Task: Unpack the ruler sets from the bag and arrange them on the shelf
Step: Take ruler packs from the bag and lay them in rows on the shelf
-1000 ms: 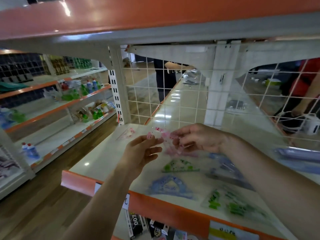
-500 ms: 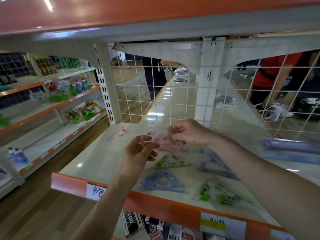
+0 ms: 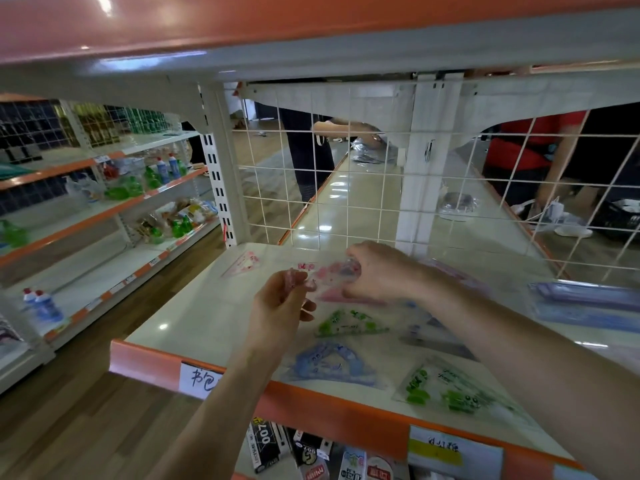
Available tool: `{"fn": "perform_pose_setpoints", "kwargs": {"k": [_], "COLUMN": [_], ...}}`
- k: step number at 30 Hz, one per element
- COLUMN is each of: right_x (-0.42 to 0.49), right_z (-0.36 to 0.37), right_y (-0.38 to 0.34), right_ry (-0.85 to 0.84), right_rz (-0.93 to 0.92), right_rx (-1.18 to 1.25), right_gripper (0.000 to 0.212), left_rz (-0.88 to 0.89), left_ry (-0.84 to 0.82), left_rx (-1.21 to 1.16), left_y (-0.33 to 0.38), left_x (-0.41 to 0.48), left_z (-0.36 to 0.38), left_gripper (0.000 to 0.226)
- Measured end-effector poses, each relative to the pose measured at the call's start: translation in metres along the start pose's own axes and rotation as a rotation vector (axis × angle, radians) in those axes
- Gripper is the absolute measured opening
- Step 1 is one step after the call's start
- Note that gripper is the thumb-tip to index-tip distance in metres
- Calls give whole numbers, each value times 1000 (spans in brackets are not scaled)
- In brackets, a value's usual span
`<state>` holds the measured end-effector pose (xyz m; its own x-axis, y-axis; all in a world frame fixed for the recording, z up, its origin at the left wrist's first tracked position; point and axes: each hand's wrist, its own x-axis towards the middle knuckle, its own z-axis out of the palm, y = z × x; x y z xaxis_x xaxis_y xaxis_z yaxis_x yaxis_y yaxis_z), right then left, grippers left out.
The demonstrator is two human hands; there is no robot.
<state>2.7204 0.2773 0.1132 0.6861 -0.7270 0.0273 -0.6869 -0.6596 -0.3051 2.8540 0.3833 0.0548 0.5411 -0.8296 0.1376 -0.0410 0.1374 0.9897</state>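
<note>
Pinching the left end of a pink ruler set [image 3: 329, 276] with the left hand [image 3: 280, 303], clasping its right end in the curled right hand [image 3: 377, 271], above the shelf [image 3: 194, 317]. Below and in front, flat on the shelf: green set [image 3: 349, 323], blue set [image 3: 329, 365], second green set [image 3: 446, 389]; far pink set [image 3: 244, 263] back left.

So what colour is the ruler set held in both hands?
The ruler set is pink on clear plastic, best in the head view.

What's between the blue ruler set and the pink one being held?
A green ruler set lies on the shelf between the pink ruler set and the blue ruler set; head view.
</note>
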Motion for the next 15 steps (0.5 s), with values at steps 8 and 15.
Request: {"fn": "perform_pose_setpoints", "kwargs": {"k": [8,15], "right_x": [16,26], "right_z": [-6,0], "right_y": [19,19], "right_ry": [-223,-255], "right_rz": [147,150], "right_rx": [83,55], "right_gripper": [40,47], "left_rz": [30,21], "left_ry": [62,62], "left_rx": [99,110], "left_y": [-1,1], "left_x": [1,1], "left_z": [1,2], "left_gripper": [21,23]}}
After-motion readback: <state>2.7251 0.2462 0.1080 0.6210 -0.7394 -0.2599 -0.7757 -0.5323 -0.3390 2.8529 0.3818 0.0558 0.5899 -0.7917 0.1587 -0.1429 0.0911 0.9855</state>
